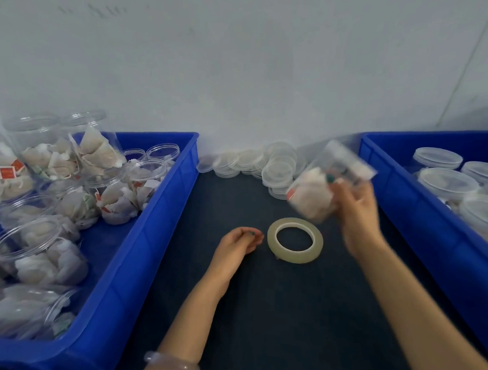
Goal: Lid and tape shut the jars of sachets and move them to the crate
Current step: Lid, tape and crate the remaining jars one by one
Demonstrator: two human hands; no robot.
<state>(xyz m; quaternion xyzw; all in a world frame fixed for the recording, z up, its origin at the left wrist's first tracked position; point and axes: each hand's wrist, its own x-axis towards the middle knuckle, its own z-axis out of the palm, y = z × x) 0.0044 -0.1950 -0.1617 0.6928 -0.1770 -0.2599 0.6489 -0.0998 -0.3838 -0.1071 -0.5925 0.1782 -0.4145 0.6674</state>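
A clear jar (325, 182) packed with pale sachets is held in the right hand (353, 209), raised above the dark table (287, 312) and tilted so that its lidded end points up and to the right. The fingers are wrapped round the jar's side, clamped on it, with the forearm stretched in from the lower right corner. Hand and jar are blurred, so the lid's seating cannot be judged.

The left hand (239, 244) is rested on the table, palm turned partly upward, the fingers curled loosely together with nothing seen inside them. Its fingertips lie just beside a roll of clear tape (295, 239), which lies flat on the table between the two hands; whether they touch cannot be told. A pale bangle (170, 363) is worn on the left wrist.

A blue crate (140, 236) at the left is filled with open jars of sachets (78, 183), some upright and some tipped over. A second blue crate (409, 209) at the right is seen to hold lidded jars (447, 182). Loose clear lids (266, 163) are piled against the wall (242, 59) at the far edge of the table.
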